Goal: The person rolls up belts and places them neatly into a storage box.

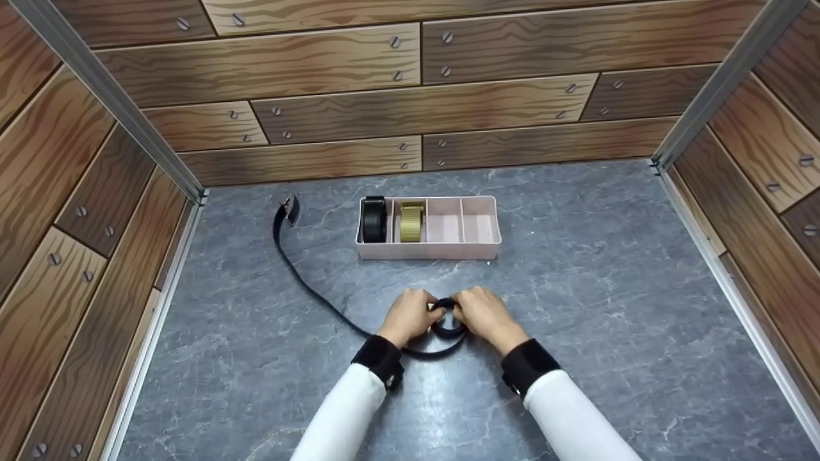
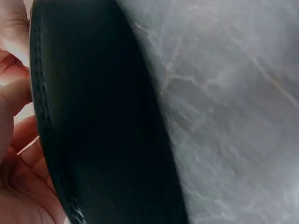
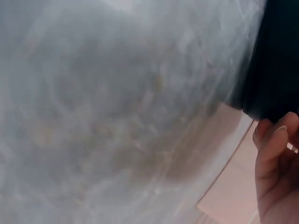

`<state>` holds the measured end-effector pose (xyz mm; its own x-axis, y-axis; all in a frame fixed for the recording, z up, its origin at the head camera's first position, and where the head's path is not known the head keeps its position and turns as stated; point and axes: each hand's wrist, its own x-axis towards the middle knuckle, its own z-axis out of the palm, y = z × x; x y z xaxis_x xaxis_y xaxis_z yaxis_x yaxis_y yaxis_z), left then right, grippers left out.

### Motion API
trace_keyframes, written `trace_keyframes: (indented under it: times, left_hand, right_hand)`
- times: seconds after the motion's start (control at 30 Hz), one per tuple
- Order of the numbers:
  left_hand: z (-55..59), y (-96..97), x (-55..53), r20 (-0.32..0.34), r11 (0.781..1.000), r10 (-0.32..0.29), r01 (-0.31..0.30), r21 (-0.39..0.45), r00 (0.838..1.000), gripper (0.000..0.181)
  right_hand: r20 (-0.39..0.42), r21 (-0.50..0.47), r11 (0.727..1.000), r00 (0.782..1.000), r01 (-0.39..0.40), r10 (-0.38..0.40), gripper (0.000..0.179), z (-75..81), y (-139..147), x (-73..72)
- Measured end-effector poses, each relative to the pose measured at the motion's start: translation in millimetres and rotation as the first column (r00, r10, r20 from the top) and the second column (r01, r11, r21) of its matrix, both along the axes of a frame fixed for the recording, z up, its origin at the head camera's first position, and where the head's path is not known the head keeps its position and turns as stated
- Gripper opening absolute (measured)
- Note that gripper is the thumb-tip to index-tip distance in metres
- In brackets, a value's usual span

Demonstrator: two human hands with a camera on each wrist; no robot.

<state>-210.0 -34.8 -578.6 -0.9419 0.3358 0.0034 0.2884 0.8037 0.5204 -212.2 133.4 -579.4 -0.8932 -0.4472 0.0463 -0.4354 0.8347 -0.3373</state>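
Observation:
A long black belt [image 1: 305, 286] lies on the floor, its metal buckle end [image 1: 292, 209] far to the left. Its other end is wound into a small coil [image 1: 448, 331] standing on edge. My left hand [image 1: 408, 316] pinches the coil from the left, and my right hand [image 1: 485, 315] pinches it from the right. Up close in the left wrist view, the stitched strap [image 2: 103, 112] passes in front of the left fingers. In the right wrist view, bent fingertips [image 3: 274, 142] meet the dark strap [image 3: 278, 60]. Parts of the coil are hidden by the hands.
Beyond the hands stands a pale pink divided box [image 1: 428, 251]. A black coiled belt [image 1: 374, 221] fills its leftmost compartment, with a gold-yellow ribbed roll [image 1: 411, 223] beside it. Wood-patterned walls [image 1: 333, 61] enclose the grey marbled floor [image 1: 608, 275] on three sides.

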Motion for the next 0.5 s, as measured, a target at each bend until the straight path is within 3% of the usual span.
trace_keyframes:
  times: [0.2,0.33,0.43,0.5]
  left_hand:
    - [0.2,9.1,1.8,-0.038,0.999,0.035,-0.035,0.003,0.999,0.023]
    - [-0.2,16.4,4.9,-0.071,0.994,0.107,-0.108,-0.011,0.992,0.025]
    - [-1.0,20.8,7.5,-0.059,0.988,0.156,-0.156,0.006,0.986,0.022]
    - [-1.8,22.4,8.4,-0.037,0.986,0.166,-0.165,0.021,0.986,0.021]
  right_hand:
    - [-0.019,0.014,1.0,0.999,-0.028,0.028,0.007,0.5,2,-2.1]
    - [0.057,-0.026,0.996,0.995,0.08,-0.079,0.009,3.3,3,4.9]
    - [0.121,-0.046,0.982,0.977,0.184,-0.177,0.009,6.2,2,11.0]
    - [0.123,-0.031,0.976,0.97,0.215,-0.21,0.008,6.8,3,13.7]
